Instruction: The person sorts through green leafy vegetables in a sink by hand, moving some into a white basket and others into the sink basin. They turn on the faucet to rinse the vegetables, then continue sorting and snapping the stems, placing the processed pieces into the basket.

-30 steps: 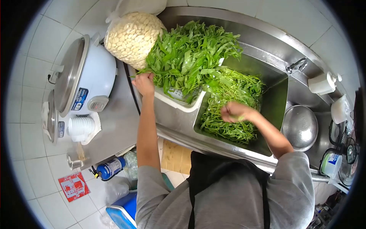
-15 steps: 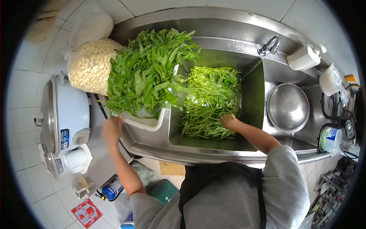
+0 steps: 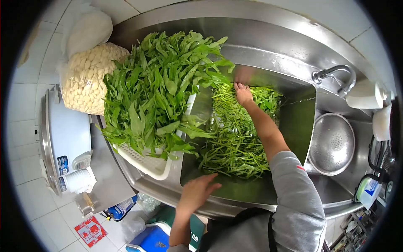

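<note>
Greens (image 3: pixel 235 147) lie in a loose, tangled layer across the bottom of our deep steel basin (image 3: pixel 299 117), some bright pale stems among the darker leaves. Our right hand (image 3: pixel 244 95) reaches over them to the far side and rests on their far edge, near the basin's far wall. Its fingers sit close together and point away from us; their tips are partly lost among the stems, so we cannot tell whether they pinch any. Our left hand (image 3: pixel 196 195) is over the near left corner of the basin, with its fingers parted and partly bent, pointing to the right, and we see nothing held in it. It is apart from the greens. Just left of the basin we have a white basket (image 3: pixel 147 164) with a high heap of leafy stalks (image 3: pixel 155 92) spilling over its sides, some hanging toward the basin. Beyond the basket at the far left, a clear bag (image 3: pixel 86 80) full of pale pieces stands touching the leaves. Right of the basin, a round steel strainer (image 3: pixel 332 143) rests in a second sink, with a curved tap (image 3: pixel 347 77) on the far side. At our left stand a large cooker (image 3: pixel 69 130) and stacked white cups (image 3: pixel 79 180).
</note>
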A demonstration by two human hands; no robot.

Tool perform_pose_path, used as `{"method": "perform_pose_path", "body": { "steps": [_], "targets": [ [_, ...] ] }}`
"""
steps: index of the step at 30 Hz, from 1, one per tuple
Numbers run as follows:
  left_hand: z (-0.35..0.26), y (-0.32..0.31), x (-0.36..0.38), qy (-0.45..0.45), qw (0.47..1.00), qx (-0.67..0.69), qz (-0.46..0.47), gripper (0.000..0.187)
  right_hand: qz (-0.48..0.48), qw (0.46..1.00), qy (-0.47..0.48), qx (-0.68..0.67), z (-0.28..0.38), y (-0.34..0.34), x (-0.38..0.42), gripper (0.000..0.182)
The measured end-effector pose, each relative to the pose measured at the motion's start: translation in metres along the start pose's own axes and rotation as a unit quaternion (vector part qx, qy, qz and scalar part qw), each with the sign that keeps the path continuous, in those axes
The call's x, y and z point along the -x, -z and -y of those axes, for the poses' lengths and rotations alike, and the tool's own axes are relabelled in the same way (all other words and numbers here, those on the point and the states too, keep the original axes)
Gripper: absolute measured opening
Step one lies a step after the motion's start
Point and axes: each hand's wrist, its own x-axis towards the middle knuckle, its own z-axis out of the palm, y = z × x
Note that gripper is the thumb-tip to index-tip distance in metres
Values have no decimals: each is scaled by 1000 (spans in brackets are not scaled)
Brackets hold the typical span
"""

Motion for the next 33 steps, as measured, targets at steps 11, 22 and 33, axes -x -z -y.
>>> {"method": "perform_pose_path", "body": {
  "steps": [11, 22, 33],
  "targets": [
    [25, -17, -9, 17, 1000, 1, -7, 41, 138, 985, 21, -99, -21, 20, -2, 47],
    [26, -32, -13, -23, 1000, 19, -7, 41, 57, 974, -44, -214, -46, 107, 26, 43],
    [-115, 36, -92, -284, 937, 137, -150, 26, -63, 881, -97, -459, -30, 330, 63, 27]
  ]
}}
